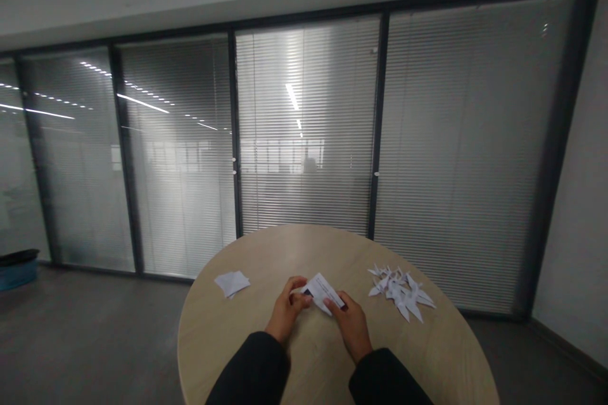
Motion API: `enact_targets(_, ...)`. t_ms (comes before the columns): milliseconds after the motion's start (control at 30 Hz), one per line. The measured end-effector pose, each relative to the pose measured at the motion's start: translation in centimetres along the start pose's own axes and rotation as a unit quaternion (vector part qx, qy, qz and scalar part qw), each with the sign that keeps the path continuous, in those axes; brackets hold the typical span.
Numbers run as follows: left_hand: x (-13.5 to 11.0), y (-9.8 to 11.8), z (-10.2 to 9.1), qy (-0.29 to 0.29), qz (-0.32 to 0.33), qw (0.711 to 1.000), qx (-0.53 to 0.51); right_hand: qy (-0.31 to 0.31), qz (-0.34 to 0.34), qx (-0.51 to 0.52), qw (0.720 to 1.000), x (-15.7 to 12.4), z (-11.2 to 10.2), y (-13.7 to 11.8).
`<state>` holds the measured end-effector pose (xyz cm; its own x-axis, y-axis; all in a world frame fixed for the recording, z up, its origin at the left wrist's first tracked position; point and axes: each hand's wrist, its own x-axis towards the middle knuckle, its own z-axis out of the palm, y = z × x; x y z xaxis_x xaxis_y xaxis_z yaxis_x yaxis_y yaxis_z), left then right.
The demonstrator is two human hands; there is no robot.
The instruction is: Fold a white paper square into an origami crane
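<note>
A small folded sheet of white paper (323,291) with some print on it is held between both hands above a round wooden table (266,253). My left hand (287,310) pinches its left end with thumb and fingers. The right end is pinched by my right hand (350,323). Both arms wear dark sleeves.
A pile of several folded white paper cranes (399,291) lies on the table to the right of my hands. Another folded white paper (232,282) lies at the left. Behind the table stands a glass wall with closed blinds (304,133). A blue bin (18,269) sits on the floor at far left.
</note>
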<state>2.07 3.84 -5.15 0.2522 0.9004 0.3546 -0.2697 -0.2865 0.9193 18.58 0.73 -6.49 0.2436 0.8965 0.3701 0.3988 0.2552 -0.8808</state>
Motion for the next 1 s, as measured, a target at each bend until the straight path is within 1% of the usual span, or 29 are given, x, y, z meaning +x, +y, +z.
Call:
enact_targets(133, 0.0, -0.3, 0.0, -0.026, -0.011, 0.999, 0.018, 0.010, -0.002, 0.001, 1.000, 0.1, 0.0, 0.1)
enact_targets(200, 0.1, -0.7, -0.1, -0.018, -0.014, 0.999, 0.029, 0.010, -0.001, 0.006, 1.000, 0.1, 0.0, 0.1)
enact_targets(300, 0.5, -1.2, -0.3, 0.009, -0.017, 0.999, 0.049, 0.006, 0.001, 0.018, 1.000, 0.1, 0.1, 0.1)
enact_targets(433, 0.9, -1.4, -0.5, 0.030, -0.016, 0.998, 0.053, 0.005, -0.005, 0.032, 0.999, 0.0, 0.2, 0.1)
enact_targets(700, 0.8, -1.2, -0.5, 0.032, -0.016, 0.999, 0.040, 0.003, -0.002, 0.038, 0.999, 0.4, 0.3, 0.9)
enact_targets(867, 0.8, -0.9, -0.5, 0.032, -0.012, 0.999, 0.024, 0.004, -0.005, 0.040, 0.999, 0.4, 0.2, 0.5)
enact_targets(1000, 0.8, -1.0, -0.6, 0.043, -0.015, 0.998, 0.037, 0.003, -0.010, 0.034, 0.999, 0.3, 0.1, 0.3)
